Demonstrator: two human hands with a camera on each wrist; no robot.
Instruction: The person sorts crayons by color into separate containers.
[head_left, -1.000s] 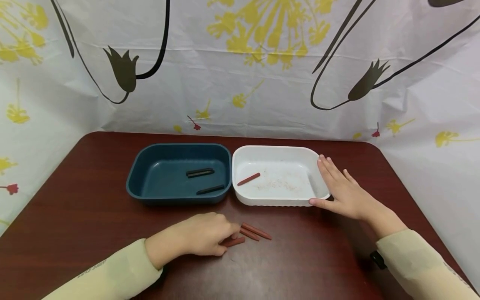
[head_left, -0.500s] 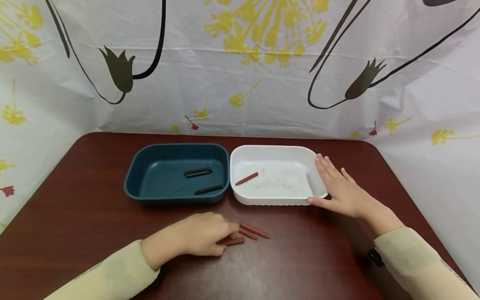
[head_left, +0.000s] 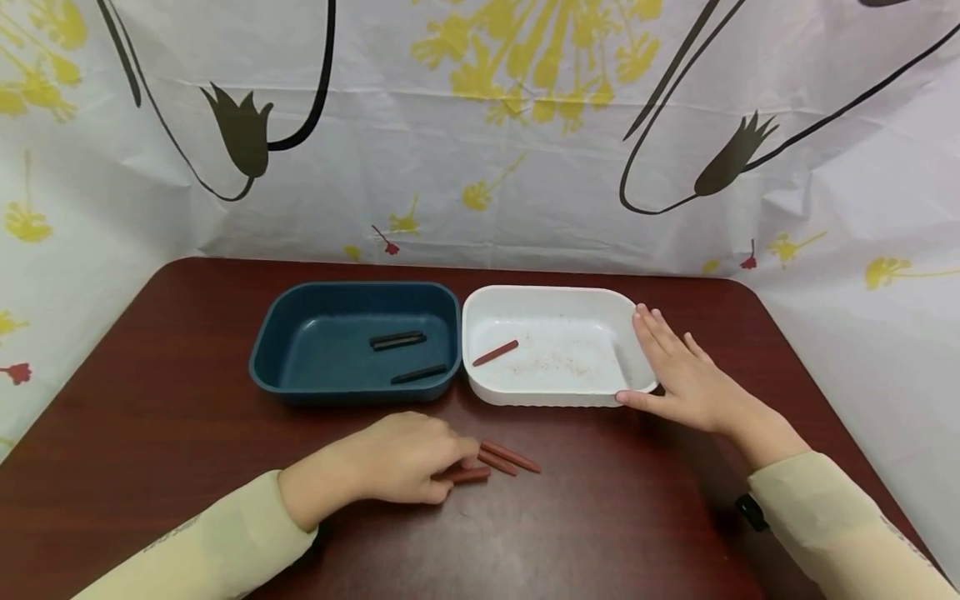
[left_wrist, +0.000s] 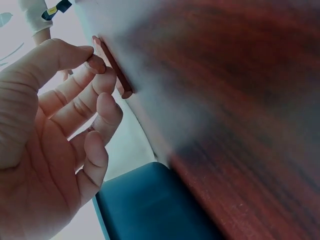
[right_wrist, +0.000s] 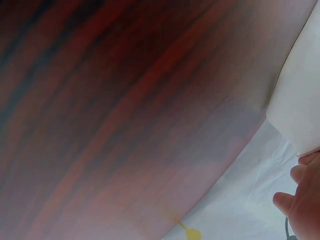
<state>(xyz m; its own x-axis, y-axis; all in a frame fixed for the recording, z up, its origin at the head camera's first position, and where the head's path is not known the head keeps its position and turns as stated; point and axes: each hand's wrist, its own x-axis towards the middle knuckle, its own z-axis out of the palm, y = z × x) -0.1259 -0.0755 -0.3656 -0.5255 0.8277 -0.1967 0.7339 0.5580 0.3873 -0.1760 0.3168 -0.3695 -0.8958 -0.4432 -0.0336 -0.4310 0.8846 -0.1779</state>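
My left hand [head_left: 401,458] pinches a reddish-brown crayon [head_left: 468,475] between thumb and fingertips, low over the table. In the left wrist view the crayon's blunt end [left_wrist: 96,64] shows at the thumb tip, and the other fingers are loosely bent. Two more reddish-brown crayons [head_left: 512,457] lie side by side just right of those fingers. My right hand [head_left: 690,387] rests with straight fingers along the right end of the white tray [head_left: 555,398], thumb at its front corner. One reddish-brown crayon [head_left: 495,353] lies inside that tray at the left.
A dark teal tray [head_left: 300,388] stands directly left of the white one and holds a few black crayons [head_left: 418,374]. Both sit toward the back of the dark red-brown table [head_left: 585,517]. A patterned white sheet [head_left: 480,150] hangs behind and at the sides.
Almost nothing differs. The view shifts slightly, while the left hand keeps its place at the crayon and the right hand stays at the white tray.
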